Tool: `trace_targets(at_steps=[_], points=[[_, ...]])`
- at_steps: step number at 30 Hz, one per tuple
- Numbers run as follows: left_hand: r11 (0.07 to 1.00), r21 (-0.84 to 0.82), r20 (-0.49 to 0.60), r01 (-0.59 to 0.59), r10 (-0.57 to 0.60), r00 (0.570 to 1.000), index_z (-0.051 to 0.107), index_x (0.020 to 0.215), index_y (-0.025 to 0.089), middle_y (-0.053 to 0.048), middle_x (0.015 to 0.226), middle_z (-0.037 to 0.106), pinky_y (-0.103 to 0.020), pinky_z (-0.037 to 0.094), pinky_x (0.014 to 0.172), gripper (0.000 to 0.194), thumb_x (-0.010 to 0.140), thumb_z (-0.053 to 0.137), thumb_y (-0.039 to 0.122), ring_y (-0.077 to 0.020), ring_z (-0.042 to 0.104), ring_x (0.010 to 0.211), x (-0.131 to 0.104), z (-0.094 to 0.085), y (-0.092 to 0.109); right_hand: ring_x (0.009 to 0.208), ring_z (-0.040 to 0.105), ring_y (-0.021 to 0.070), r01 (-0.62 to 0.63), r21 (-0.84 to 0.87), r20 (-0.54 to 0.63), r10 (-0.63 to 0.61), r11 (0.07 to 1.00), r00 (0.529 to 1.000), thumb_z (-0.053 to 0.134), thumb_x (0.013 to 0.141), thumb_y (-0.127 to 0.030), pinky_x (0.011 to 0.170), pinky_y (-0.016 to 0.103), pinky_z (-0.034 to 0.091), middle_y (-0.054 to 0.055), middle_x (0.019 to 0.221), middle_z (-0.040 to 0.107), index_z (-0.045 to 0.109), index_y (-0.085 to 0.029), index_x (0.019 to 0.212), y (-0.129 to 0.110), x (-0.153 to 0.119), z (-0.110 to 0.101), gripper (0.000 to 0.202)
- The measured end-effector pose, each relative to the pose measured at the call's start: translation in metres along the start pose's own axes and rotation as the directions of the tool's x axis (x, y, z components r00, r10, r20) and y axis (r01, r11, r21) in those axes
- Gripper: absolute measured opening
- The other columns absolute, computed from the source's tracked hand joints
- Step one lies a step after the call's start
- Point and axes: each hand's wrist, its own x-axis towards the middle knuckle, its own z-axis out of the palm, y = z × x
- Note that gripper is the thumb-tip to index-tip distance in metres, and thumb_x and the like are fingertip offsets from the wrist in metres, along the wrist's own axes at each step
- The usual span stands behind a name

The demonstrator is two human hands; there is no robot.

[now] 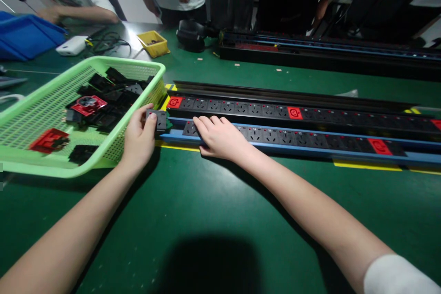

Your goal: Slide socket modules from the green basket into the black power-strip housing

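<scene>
My left hand point(139, 140) pinches a black socket module point(160, 120) between thumb and fingers, at the left end of a blue rail point(285, 148). A bit of green shows at the module's right edge. My right hand point(220, 138) lies over a row of black sockets point(270, 135) set in that rail, its fingers on top and its thumb against the near side. One red socket point(379, 146) sits far along the same row. Behind it runs a second black socket strip point(241, 108) with red sockets among the black ones.
A green basket point(82, 171) at the left holds loose black and red modules. Beyond it are a yellow tray point(153, 45), cables, a white device point(71, 46) and a blue bin point(31, 36). Another long strip point(310, 59) lies at the back, where other people stand or sit.
</scene>
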Motion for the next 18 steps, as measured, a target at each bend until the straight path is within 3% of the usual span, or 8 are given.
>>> trace_targets(at_steps=[3, 8, 10, 13, 18], points=[[1.0, 0.017, 0.033, -0.013, 0.012, 0.999, 0.051, 0.143, 0.014, -0.013, 0.118, 0.07, -0.038, 0.053, 0.093, 0.054, 0.1, 0.053, 0.046, -0.0225, 0.067, 0.101, -0.004, 0.002, -0.001, 0.117, 0.057, 0.0345, 0.0, -0.004, 0.006, 0.0, 1.0, 1.0, 0.051, 0.093, -0.028, 0.092, 0.046, 0.05, 0.023, 0.147, 0.055, 0.036, -0.001, 0.152, 0.0, 0.0, -0.001, 0.066], [0.993, 0.106, -0.028, -0.043, 0.046, 0.999, 0.064, 0.129, 0.016, -0.01, 0.12, 0.068, -0.034, 0.049, 0.093, 0.043, 0.104, 0.044, 0.044, -0.0212, 0.062, 0.105, -0.001, 0.004, -0.007, 0.118, 0.057, 0.0349, 0.003, -0.002, 0.005, -0.003, 1.0, 1.0, 0.053, 0.093, -0.031, 0.092, 0.047, 0.05, 0.023, 0.148, 0.054, 0.036, -0.001, 0.153, 0.0, 0.0, -0.001, 0.069], [0.997, 0.018, -0.039, 0.074, -0.074, 0.997, 0.068, 0.125, 0.016, -0.007, 0.111, 0.07, -0.029, 0.05, 0.082, 0.042, 0.103, 0.044, 0.042, -0.0186, 0.061, 0.094, 0.003, 0.004, -0.012, 0.118, 0.057, 0.0348, 0.004, -0.003, 0.011, -0.004, 1.0, 1.0, 0.053, 0.093, -0.032, 0.093, 0.047, 0.05, 0.023, 0.149, 0.054, 0.036, -0.001, 0.153, 0.0, 0.0, -0.001, 0.069], [0.949, -0.131, -0.007, 0.287, -0.29, 0.957, 0.072, 0.118, 0.015, -0.005, 0.098, 0.07, -0.023, 0.044, 0.059, 0.04, 0.097, 0.047, 0.038, -0.0149, 0.056, 0.074, 0.007, 0.004, -0.014, 0.118, 0.057, 0.0345, 0.0, -0.005, 0.011, 0.0, 1.0, 1.0, 0.053, 0.093, -0.032, 0.092, 0.046, 0.05, 0.024, 0.148, 0.055, 0.036, -0.002, 0.152, -0.001, 0.0, -0.001, 0.068], [0.954, -0.075, -0.001, 0.29, -0.291, 0.957, 0.074, 0.108, 0.013, -0.005, 0.095, 0.071, -0.021, 0.041, 0.053, 0.036, 0.091, 0.05, 0.035, -0.013, 0.054, 0.069, 0.006, 0.003, -0.004, 0.118, 0.057, 0.0351, 0.002, -0.009, -0.009, -0.002, 1.0, 1.0, 0.052, 0.093, -0.031, 0.091, 0.046, 0.051, 0.023, 0.148, 0.055, 0.037, 0.0, 0.152, -0.001, 0.0, 0.0, 0.069]])
